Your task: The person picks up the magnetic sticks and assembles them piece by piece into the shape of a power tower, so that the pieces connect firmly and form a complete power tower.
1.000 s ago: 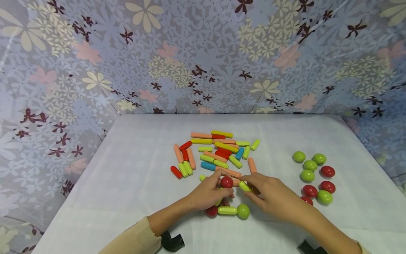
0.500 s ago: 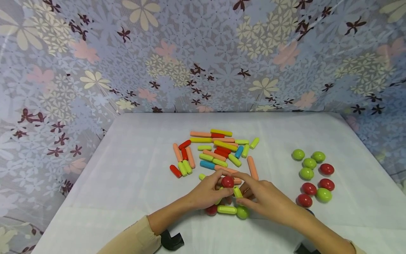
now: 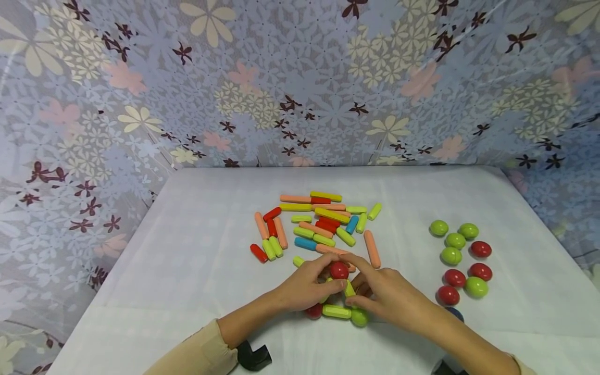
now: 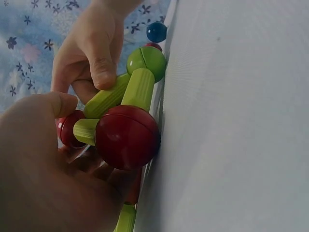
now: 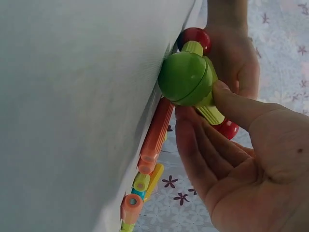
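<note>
Loose coloured sticks (image 3: 325,227) lie beyond, red and green balls (image 3: 452,255) to the right. Left hand (image 3: 302,285) pinches a raised red ball (image 3: 339,270); right hand (image 3: 386,296) pinches a lime stick (image 3: 349,288).

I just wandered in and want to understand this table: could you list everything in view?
White cloth: 1, white, work surface
Floral cloth: at least 1, blue-grey with flowers, back and sides
Orange sticks: at least 8, orange, middle
Lime sticks: at least 9, lime, middle
Red sticks: at least 5, red, middle
Yellow sticks: 3 visible, yellow, middle
Blue sticks: 2 visible, blue, middle
Loose green balls: 5, green, right
Loose red balls: 4, red, right
Blue ball: 1, blue, right
Held balls: 3, two red, one green, between hands
Held sticks: 3, lime, between hands
Black pieces: 2, black, beside the arms
Sleeves: 2, beige, lower edge
Left hand: 1, near centre
Right hand: 1, near centre
</note>
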`<move>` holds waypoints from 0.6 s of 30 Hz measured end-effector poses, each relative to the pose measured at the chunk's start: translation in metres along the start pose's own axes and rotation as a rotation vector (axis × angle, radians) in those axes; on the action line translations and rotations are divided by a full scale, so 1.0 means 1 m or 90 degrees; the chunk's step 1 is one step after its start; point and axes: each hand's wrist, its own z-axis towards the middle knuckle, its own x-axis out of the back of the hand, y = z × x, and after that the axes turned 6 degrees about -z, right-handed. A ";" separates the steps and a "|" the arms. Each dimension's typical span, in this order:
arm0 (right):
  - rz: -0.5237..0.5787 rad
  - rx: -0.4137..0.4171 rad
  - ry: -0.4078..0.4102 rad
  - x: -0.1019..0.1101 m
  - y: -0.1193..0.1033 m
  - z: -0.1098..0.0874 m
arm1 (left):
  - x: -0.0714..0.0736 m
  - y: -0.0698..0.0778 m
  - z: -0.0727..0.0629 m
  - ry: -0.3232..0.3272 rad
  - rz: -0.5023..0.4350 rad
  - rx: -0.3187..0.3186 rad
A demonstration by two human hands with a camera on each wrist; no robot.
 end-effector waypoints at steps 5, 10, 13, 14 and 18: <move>-0.108 -0.024 -0.049 0.000 -0.001 -0.002 | 0.002 0.002 0.000 0.003 0.018 0.025; -0.118 -0.047 -0.142 0.004 0.000 -0.004 | 0.009 0.004 0.001 -0.005 0.053 0.066; -0.089 -0.043 -0.165 0.006 0.003 -0.004 | 0.015 0.006 0.001 -0.033 0.083 0.069; -0.077 -0.041 -0.172 0.007 0.003 -0.004 | 0.017 0.006 0.000 -0.043 0.095 0.066; -0.045 -0.041 -0.182 0.009 0.005 -0.004 | 0.023 0.005 0.000 -0.069 0.142 0.034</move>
